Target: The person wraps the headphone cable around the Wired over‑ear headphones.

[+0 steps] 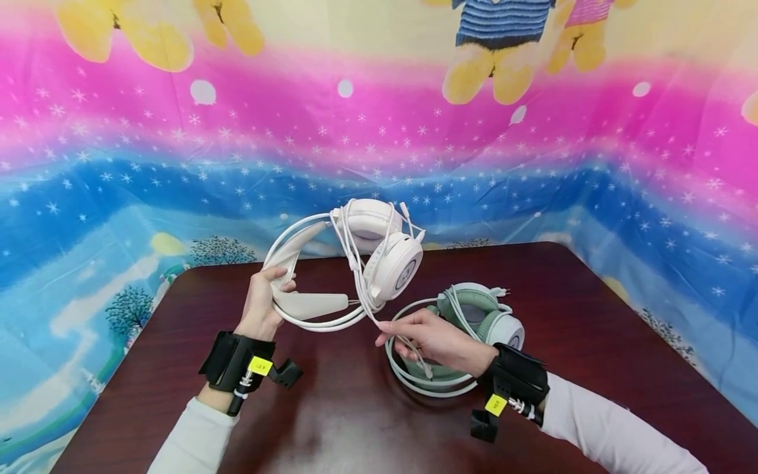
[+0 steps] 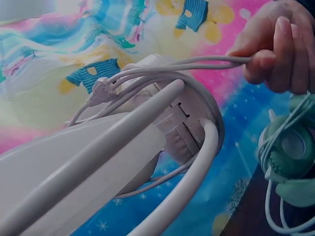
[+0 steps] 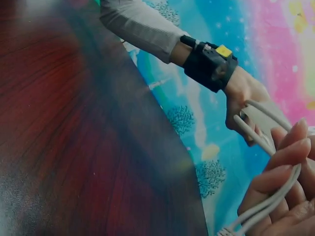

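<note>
White over-ear headphones (image 1: 393,266) are held up above the table, tilted on their side, with cable wound around the earcups. My left hand (image 1: 261,299) grips them by the headband (image 1: 314,326). A doubled stretch of white cable (image 2: 211,63) runs from the earcups to my right hand (image 1: 435,339), which pinches it between thumb and fingers. The cable's loose end (image 1: 425,368) hangs below that hand. Behind and under the right hand, green-and-white headphones (image 1: 474,303) lie on the table, their own cable wrapped round the earcups; the hand partly hides them.
The dark reddish-brown table (image 1: 355,421) has rounded far corners. A colourful printed cloth (image 1: 379,131) with snowflakes and bears hangs behind it and along both sides. Each wrist carries a black strap (image 1: 521,372) with a small mount.
</note>
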Demonstrator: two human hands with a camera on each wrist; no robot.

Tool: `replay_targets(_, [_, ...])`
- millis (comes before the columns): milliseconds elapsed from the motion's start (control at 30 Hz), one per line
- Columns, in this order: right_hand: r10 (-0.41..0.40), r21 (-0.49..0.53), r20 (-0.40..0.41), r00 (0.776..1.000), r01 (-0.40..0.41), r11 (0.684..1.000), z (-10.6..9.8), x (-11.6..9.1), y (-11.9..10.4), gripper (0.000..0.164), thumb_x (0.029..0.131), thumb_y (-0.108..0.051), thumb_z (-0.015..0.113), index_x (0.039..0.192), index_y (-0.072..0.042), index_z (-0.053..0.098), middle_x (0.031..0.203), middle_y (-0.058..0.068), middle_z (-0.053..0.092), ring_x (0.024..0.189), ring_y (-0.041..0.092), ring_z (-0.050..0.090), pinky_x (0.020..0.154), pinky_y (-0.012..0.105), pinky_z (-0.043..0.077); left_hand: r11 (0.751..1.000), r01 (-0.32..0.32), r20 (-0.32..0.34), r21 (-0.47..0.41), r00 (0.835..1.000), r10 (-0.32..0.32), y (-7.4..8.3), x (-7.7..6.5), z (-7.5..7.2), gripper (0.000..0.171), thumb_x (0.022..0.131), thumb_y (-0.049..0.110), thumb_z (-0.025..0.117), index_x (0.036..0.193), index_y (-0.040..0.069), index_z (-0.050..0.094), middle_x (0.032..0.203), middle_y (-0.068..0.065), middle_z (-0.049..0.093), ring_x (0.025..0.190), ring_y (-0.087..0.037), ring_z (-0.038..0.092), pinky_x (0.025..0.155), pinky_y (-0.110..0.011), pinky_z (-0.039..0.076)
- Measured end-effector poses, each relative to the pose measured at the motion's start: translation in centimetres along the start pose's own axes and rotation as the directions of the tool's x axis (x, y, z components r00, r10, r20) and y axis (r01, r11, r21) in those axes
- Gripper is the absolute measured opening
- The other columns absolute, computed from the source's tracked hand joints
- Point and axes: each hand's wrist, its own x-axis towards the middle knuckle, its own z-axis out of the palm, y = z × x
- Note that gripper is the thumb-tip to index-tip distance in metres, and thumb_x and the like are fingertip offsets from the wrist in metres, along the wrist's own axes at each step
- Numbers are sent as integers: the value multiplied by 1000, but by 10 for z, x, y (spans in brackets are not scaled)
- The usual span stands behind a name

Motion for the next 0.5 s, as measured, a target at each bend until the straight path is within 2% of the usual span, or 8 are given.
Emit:
replay_targets(100, [-13,30,85,996,11,1000,-1,0,1,36,99,-22,53,106,11,65,62,-1,51,54,7,40,51,21,29,1000,6,11,-12,1000,-6,1,-1,2,19,99,2,30,117,10,32,97,-10,32,51,-8,33,55,-19,31])
replay_targets(267, [-49,67,215,975,36,997,-2,-1,4,38,101,-14,48,121,17,54,72,0,57,62,8,46,59,19,38,1000,10,13,-11,1000,-9,2,-2,2,20,99,2,30,117,10,32,95,-9,34,51,-8,33,55,-19,31])
replay_targets(367, [-77,67,289,954,60,996,-3,-2,5,39,102,-10,45,127,19,47,80,3,61,68,10,53,67,21,44,999,15,7,-36,1000,-15,4,-2,2,19,100,2,31,117,11,33,97,-10,33,50,-9,32,54,-19,31])
replay_targets(500, [-85,44,361,929,75,996,-5,-2,6,38,102,-8,44,128,19,45,89,7,64,76,13,60,74,24,48,995,39,0,-89,999,-39,8,-2,1,19,101,3,31,117,12,32,100,-10,31,49,-10,32,52,-20,31])
